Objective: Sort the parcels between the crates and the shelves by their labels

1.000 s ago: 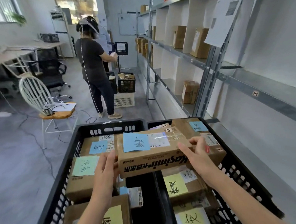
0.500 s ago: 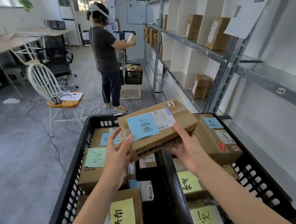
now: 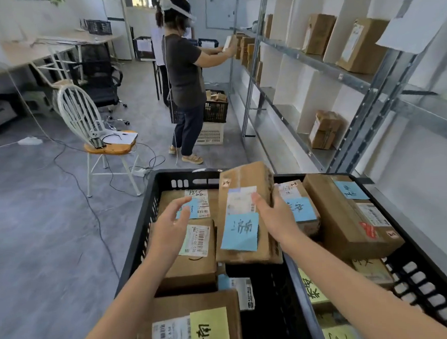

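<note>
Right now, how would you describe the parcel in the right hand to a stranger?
Find the left black crate at the bottom of the view. Along its right wall the right hand grips a long brown parcel. It alone stands above the far rim, its blue note at the near end.

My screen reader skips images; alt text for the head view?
The right hand grips a cardboard parcel with a blue note over black crates of labelled parcels; the left hand hovers open. Another person reaches into metal shelves.
</note>
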A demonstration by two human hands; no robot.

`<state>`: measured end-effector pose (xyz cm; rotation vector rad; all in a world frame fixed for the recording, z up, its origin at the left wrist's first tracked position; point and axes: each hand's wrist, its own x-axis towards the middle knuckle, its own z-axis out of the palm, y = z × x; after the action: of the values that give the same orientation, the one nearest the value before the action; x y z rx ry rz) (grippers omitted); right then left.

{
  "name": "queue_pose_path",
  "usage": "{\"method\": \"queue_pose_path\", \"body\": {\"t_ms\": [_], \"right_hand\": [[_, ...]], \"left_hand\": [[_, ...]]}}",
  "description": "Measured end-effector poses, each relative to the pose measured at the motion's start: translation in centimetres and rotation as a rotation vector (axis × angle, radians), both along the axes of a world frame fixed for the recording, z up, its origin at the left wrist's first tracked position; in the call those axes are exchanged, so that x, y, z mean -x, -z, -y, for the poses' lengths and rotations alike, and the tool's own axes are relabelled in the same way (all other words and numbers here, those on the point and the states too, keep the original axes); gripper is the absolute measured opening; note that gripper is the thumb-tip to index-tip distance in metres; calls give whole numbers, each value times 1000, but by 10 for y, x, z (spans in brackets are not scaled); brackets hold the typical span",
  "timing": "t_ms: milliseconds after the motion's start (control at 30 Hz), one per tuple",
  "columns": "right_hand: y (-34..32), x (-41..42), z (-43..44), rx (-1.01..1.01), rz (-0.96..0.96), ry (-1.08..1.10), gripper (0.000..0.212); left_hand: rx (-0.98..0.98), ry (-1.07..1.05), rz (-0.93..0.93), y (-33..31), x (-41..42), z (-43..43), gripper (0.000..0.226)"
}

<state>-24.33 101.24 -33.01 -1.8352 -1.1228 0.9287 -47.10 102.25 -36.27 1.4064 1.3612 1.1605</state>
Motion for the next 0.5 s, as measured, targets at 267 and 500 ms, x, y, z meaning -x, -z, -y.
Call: {"method": "queue_pose_path", "body": {"t_ms": [267,500], "right_hand": [[33,17,15,111,211,-42,67],[37,15,25,68,384,-79,65]], "left_hand": [[-86,114,-265,34,-12,-23,34],[-180,152,-403,64,-10,-30,32]]}}
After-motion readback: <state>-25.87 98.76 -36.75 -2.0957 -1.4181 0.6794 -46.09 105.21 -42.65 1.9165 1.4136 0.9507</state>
